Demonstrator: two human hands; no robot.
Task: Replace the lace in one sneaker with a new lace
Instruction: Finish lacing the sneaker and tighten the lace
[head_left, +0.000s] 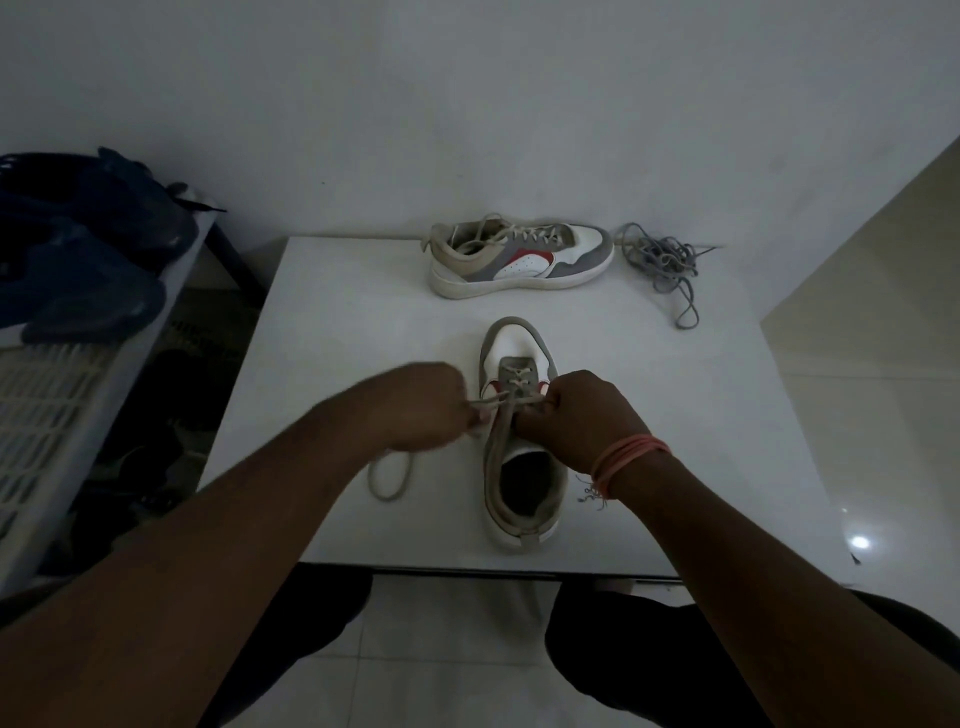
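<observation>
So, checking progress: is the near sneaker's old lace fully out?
No. The cream lace still crosses the near sneaker's front eyelets.

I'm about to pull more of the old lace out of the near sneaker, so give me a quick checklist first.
1. Left hand grips the cream old lace: ok.
2. Right hand steadies the near grey-and-white sneaker: ok.
3. Lace out of all eyelets: not ok, toe rows still laced.
4. Tangled grey new lace on the white table: ok.
5. Other sneaker apart: ok.
6. Knots: cannot tell.
</observation>
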